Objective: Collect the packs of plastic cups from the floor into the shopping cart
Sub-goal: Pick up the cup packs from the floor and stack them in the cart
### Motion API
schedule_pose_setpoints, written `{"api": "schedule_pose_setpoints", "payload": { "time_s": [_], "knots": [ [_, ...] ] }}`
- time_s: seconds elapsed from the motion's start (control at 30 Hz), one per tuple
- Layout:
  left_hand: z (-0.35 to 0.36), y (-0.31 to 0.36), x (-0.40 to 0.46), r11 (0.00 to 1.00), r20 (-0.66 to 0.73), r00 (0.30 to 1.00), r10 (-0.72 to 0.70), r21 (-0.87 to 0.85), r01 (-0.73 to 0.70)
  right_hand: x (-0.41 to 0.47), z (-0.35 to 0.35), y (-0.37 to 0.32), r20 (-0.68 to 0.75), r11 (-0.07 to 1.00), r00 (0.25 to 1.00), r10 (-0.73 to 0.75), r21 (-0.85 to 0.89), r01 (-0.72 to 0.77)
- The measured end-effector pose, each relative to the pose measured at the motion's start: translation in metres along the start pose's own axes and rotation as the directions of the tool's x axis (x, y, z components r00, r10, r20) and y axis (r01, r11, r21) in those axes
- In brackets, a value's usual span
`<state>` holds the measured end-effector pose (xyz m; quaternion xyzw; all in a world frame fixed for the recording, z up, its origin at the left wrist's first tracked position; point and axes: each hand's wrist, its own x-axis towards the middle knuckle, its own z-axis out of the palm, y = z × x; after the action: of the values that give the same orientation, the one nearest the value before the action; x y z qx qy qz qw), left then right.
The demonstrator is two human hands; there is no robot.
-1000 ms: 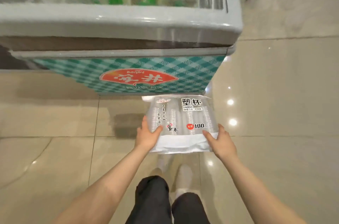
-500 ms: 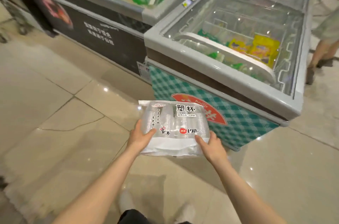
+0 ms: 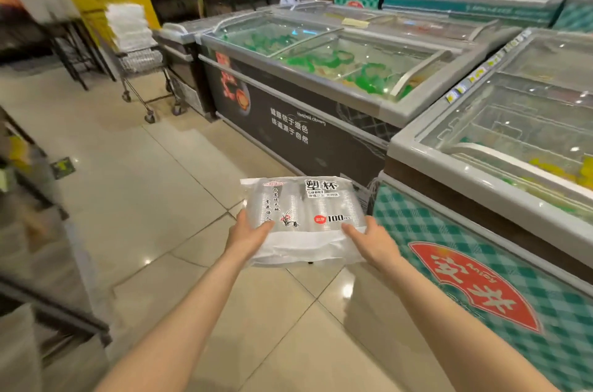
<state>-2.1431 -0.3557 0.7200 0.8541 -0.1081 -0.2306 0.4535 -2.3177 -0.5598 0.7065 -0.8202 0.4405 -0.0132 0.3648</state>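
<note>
A clear pack of plastic cups (image 3: 305,215) with black and red print is held level in front of me, above the tiled floor. My left hand (image 3: 248,232) grips its near left edge, thumb on top. My right hand (image 3: 373,239) grips its near right edge the same way. The shopping cart (image 3: 141,67) stands far off at the upper left, beside the freezers, with white packs (image 3: 128,25) stacked high in it.
A row of chest freezers runs along the right: a green-checked one (image 3: 481,263) close to my right arm, a dark-fronted one (image 3: 305,122) beyond. Shelving (image 3: 38,231) lines the left edge. Tiled aisle floor (image 3: 134,186) lies between them toward the cart.
The view has swung left and up from the checked freezer front to the aisle, bringing the cart into sight. Both hands keep the same hold on the pack.
</note>
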Motion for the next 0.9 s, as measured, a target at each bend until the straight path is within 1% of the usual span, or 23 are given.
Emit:
{"api": "schedule_pose_setpoints", "payload": {
  "time_s": [0.1,0.2,0.37,0.47,0.6,0.7,0.83,0.9],
  "knots": [
    [-0.039,-0.003,0.031,1.000,-0.078,0.997,-0.025,-0.018,0.023,0.027,0.016,-0.052,0.014,0.997,0.998,-0.064,-0.050,0.064],
    [-0.066,-0.007,0.066,0.998,-0.106,0.992,-0.062,-0.031,0.059,0.055,0.027,-0.094,0.021,0.989,0.994,-0.104,-0.104,0.105],
    [-0.080,-0.008,0.126,0.994,-0.136,0.986,-0.093,-0.068,0.084,0.116,0.048,-0.137,0.053,0.978,0.988,-0.144,-0.144,0.150],
    [-0.086,-0.004,0.172,0.991,-0.147,0.984,-0.102,-0.098,0.088,0.163,0.058,-0.162,0.075,0.976,0.987,-0.142,-0.155,0.152],
    [-0.099,0.011,0.243,0.989,-0.192,0.974,-0.118,-0.113,0.097,0.227,0.063,-0.203,0.087,0.974,0.984,-0.154,-0.153,0.166],
    [-0.112,0.029,0.288,0.985,-0.229,0.967,-0.108,-0.153,0.073,0.269,0.069,-0.229,0.082,0.978,0.979,-0.186,-0.075,0.193],
    [-0.132,0.032,0.338,0.982,-0.329,0.941,-0.079,-0.187,0.017,0.313,0.084,-0.270,0.089,0.975,0.971,-0.221,-0.016,0.223],
    [-0.143,0.027,0.360,0.981,-0.371,0.924,-0.089,-0.191,0.018,0.333,0.096,-0.293,0.108,0.970,0.965,-0.239,-0.012,0.241]
  ]
}}
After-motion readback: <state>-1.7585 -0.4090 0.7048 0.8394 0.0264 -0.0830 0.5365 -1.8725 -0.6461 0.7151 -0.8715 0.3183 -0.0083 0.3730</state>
